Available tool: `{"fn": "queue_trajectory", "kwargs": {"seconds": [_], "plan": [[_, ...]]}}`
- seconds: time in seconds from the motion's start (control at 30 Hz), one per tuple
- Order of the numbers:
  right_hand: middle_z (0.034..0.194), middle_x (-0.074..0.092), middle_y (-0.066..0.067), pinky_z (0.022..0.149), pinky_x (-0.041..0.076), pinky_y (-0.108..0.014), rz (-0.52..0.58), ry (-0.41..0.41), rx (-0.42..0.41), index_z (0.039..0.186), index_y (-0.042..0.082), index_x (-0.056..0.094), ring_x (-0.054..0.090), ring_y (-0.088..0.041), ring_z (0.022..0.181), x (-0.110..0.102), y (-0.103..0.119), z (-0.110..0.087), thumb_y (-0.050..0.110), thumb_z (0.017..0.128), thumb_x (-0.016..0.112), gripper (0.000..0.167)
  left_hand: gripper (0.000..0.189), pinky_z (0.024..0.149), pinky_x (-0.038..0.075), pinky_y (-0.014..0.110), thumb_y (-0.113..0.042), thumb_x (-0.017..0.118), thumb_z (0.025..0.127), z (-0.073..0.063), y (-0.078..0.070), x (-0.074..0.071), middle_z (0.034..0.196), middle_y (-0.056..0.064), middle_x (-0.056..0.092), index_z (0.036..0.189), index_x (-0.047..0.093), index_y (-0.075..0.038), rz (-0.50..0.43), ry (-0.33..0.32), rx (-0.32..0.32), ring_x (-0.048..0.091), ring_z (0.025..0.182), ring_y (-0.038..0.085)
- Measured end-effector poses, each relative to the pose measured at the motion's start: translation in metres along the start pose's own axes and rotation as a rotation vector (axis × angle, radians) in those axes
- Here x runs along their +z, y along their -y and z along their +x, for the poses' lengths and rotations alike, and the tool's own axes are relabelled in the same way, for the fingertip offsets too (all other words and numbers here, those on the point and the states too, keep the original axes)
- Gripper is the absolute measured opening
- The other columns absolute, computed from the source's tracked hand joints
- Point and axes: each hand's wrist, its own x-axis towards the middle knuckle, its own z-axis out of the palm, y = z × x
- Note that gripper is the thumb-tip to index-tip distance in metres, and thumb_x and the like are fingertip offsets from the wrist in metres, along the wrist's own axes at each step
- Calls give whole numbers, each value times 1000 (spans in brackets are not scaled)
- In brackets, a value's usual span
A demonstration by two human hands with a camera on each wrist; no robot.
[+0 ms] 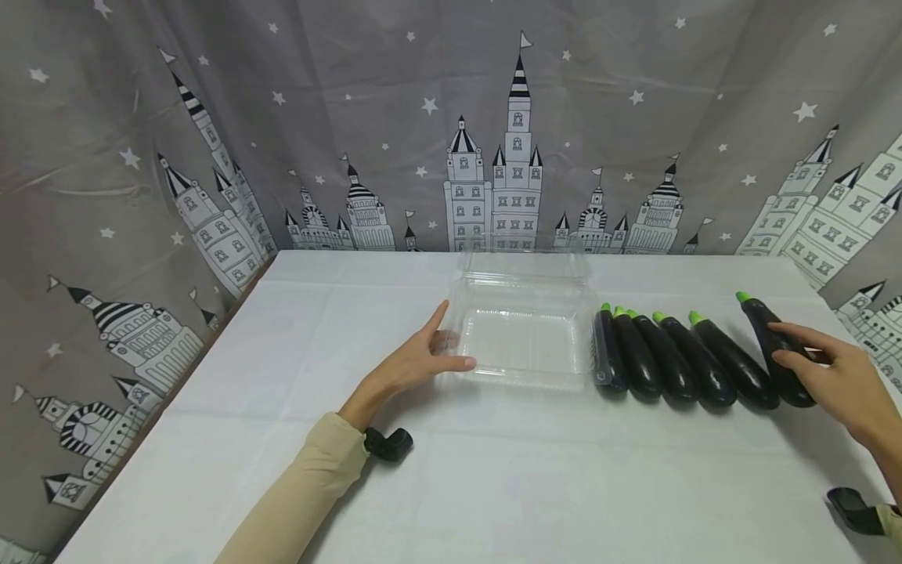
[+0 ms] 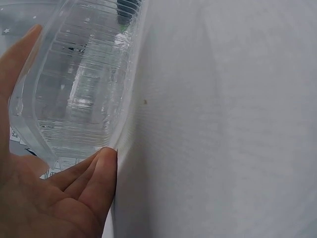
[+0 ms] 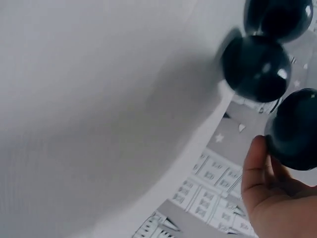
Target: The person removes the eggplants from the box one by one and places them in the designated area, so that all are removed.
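A clear plastic clamshell box [image 1: 523, 337] stands on the white table with its lid [image 1: 524, 266] folded back. At its left side my left hand [image 1: 416, 356] touches the box, thumb along the near rim and fingers spread by the wall; the left wrist view shows the fingertips [image 2: 106, 158] low against the clear wall [image 2: 79, 89]. Far to the right, my right hand [image 1: 838, 372] grips a glossy dark eggplant [image 1: 764, 325] round its middle. In the right wrist view the held eggplant [image 3: 297, 129] is apart from its neighbour. Its underside contact with the table is unclear.
Several more eggplants [image 1: 669, 360] lie side by side right of the box, green stem ends pointing away; the leftmost is against the box. A grey curtain [image 1: 599, 94] with printed castles hangs behind the white tabletop [image 1: 493, 470]. Black wrist devices [image 1: 389, 445] sit on both arms.
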Motion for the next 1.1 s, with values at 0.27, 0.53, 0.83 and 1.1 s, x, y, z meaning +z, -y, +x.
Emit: {"fn": "queue_trajectory", "kwargs": {"seconds": [0.27, 0.53, 0.83, 1.1], "plan": [[153, 11, -39, 102, 17, -74, 99, 111, 117, 154, 3, 28, 12, -65, 134, -3, -18, 7, 20, 104, 36, 53, 116, 112, 28, 53, -48, 80, 78, 1, 1, 0, 152, 15, 39, 159, -3, -34, -3, 4, -5, 35, 141, 30], [148, 16, -44, 104, 16, -72, 159, 236, 61, 150, -8, 24, 16, -63, 133, -8, -5, 5, 14, 104, 38, 53, 116, 111, 29, 54, -47, 79, 79, 0, 0, 0, 151, 14, 40, 159, -3, -30, 7, 2, -4, 36, 140, 30], [132, 40, -45, 78, 51, -35, 61, 226, -14, 144, -12, 36, 57, -18, 97, -6, -10, 7, 16, 102, 52, 53, 115, 111, 27, 56, -46, 79, 80, 0, 0, 0, 153, 17, 38, 160, -3, -30, -2, 2, -5, 34, 141, 32], [128, 41, -46, 59, 41, -13, 22, 233, -8, 138, -16, 39, 50, -56, 105, -6, -4, 4, 14, 101, 54, 50, 114, 111, 28, 56, -43, 79, 81, 1, 0, 0, 152, 17, 38, 159, -4, -32, -20, 7, 6, 35, 141, 32]]}}
